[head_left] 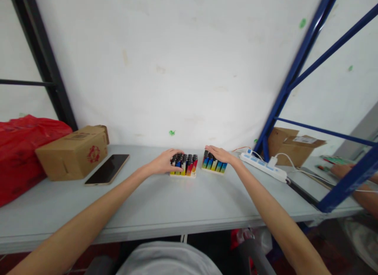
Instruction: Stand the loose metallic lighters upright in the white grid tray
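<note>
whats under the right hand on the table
Under the right hand are upright, multicoloured lighters on a pale base. The hand covers some of their tops, so those can't be seen.

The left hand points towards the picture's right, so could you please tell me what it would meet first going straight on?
The left hand would first meet the left cluster of lighters, which it already seems to grasp, though exact depth is unclear.

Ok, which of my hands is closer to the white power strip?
Right. Your right hand, over the right lighter group, is left of the power strip; your left hand, at the left lighter group, is farther left.
</note>
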### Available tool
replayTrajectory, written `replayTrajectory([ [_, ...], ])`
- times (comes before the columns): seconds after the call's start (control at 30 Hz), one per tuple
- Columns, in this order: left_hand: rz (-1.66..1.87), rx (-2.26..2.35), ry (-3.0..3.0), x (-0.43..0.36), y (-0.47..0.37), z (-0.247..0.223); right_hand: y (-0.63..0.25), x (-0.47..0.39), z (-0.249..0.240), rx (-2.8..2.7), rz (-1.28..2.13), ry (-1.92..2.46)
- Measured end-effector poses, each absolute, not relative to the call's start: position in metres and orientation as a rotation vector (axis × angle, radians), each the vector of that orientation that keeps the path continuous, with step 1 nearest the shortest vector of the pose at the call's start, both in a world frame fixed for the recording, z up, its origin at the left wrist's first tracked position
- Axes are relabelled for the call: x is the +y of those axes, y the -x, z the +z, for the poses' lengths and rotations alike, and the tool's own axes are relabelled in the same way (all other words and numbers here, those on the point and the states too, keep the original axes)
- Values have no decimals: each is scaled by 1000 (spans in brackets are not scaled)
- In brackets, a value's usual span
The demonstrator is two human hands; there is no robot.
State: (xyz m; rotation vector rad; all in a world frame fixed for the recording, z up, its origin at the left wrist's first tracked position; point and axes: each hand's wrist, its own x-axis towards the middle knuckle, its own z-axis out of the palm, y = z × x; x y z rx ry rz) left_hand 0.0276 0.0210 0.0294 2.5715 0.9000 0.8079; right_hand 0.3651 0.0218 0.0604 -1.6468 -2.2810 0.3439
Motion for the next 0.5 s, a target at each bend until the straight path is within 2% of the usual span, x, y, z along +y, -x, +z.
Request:
replayTrajectory([
  [0.1, 723, 936, -2523, 25, -10, 42, -372, 16, 62, -2384, 328, 1538],
  [0.37, 641, 1170, -2409, 37, 53, 61, -358, 0, 42, -2338, -71, 1704],
  [0.5, 882, 1311, -2546, 24, 51, 80, -356, 10, 46, -2295, -21, 1737],
])
